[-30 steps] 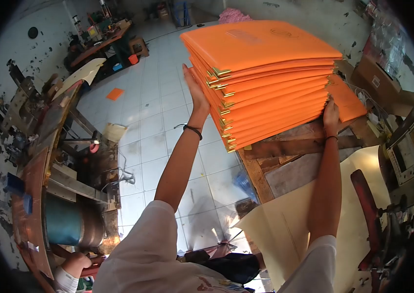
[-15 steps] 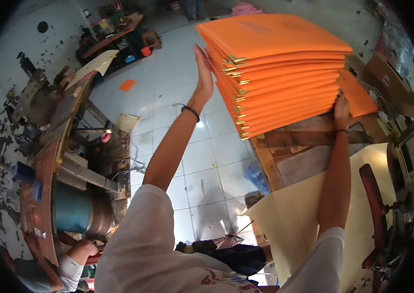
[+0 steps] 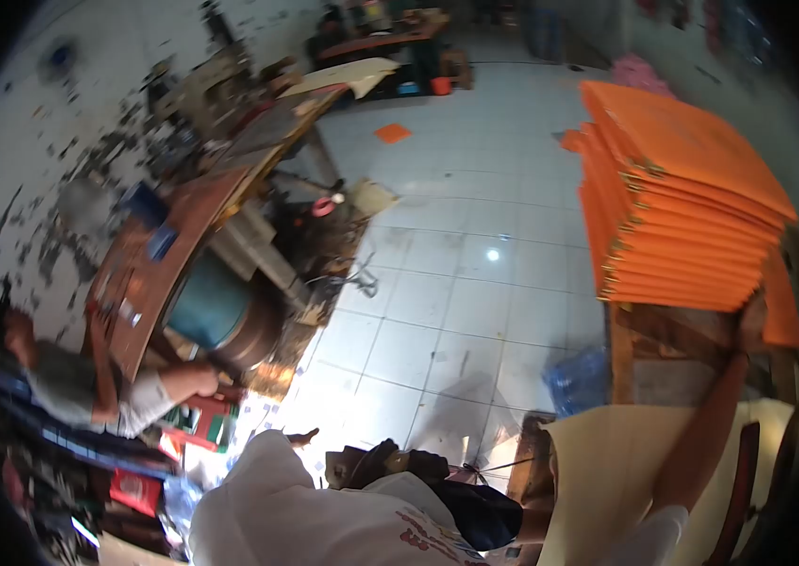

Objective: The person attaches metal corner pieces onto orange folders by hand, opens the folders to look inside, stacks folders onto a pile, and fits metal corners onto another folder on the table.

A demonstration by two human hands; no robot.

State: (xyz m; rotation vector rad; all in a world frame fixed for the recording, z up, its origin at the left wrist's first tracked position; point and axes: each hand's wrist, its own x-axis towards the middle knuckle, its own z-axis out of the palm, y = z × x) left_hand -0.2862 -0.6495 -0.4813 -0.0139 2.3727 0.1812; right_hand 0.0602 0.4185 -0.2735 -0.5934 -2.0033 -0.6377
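The uneven orange folder stack (image 3: 687, 231) sits on the worktop (image 3: 668, 332); a nudge from the right hand (image 3: 751, 323) at its lower corner could spill it. The left hand (image 3: 302, 438) hangs apart; I can't tell either's grip.

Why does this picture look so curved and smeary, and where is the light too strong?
Head view: corners go black and straight lines bow, as through a very wide lens; head view: the orange folders and right hand look soft, perhaps from motion; head view: the tiled floor has a small glare spot and washes out nearly white lower down, left of centre.
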